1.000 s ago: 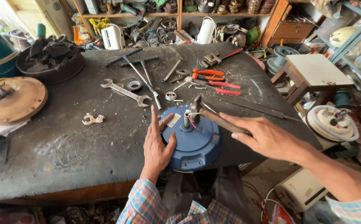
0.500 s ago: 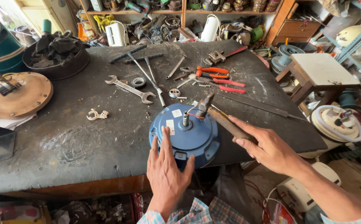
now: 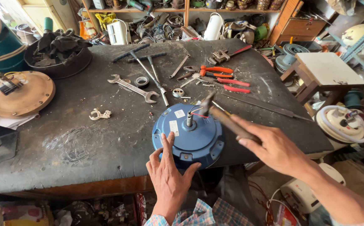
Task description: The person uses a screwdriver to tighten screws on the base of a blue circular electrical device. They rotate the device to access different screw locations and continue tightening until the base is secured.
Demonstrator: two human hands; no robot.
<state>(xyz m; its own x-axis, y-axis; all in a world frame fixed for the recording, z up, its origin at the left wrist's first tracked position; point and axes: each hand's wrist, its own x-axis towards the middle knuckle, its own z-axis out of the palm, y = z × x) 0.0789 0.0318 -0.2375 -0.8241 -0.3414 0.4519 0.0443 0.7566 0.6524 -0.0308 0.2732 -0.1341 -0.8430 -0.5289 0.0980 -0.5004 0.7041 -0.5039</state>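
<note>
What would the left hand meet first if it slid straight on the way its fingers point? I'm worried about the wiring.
Probably the steel shaft atop the blue motor housing; the left hand already rests on that housing. The red wire lies just beyond, though depth is unclear.

The right hand (image 3: 276,148) wraps the hammer (image 3: 226,119) handle, so the handle's end is hidden inside the grip; the hammer head, at 12 o'clock from the hand, is blurred. The left hand (image 3: 167,175) covers the blue motor housing (image 3: 190,136) rim at 7 o'clock. Both forearms are cut off by the bottom edge. The white labels on the housing are too small to tell. At 9 o'clock, the table (image 3: 85,138) runs out of frame.
</note>
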